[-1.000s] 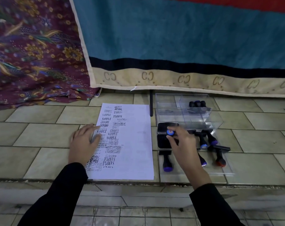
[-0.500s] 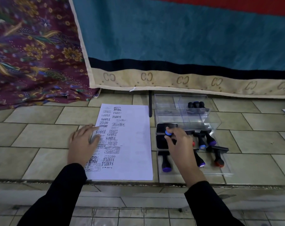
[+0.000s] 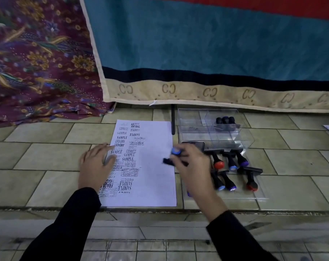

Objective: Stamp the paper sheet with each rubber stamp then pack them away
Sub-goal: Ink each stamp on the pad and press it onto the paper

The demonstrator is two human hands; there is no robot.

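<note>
Now the right hand point(image 3: 193, 166) grips a rubber stamp point(image 3: 175, 152) with a blue cap, and the fingers are curled round its handle. The black base of this stamp is over the right edge of the paper sheet point(image 3: 152, 178). The picture is blurred there, so I cannot tell if the base touches the paper. The left hand point(image 3: 96, 166) lies flat on the left edge of the sheet, with straight fingers, and presses it on the tiled surface point(image 3: 47, 157). The left half of the sheet carries many black prints, such as AIR MAIL, SAMPLE and EXPRESS. Just right of the sheet is a clear plastic tray point(image 3: 261, 196). On it at least 6 other stamps point(image 3: 232, 167) lie on their sides, with red, blue and purple caps. A dark flat pad point(image 3: 194, 144) is just behind the right hand. Behind the tray stands a clear box point(image 3: 190, 119) with 3 upright stamps point(image 3: 225, 120) in 1 compartment. A blue blanket point(image 3: 197, 44) and a floral cloth point(image 3: 37, 53) hang behind.
</note>
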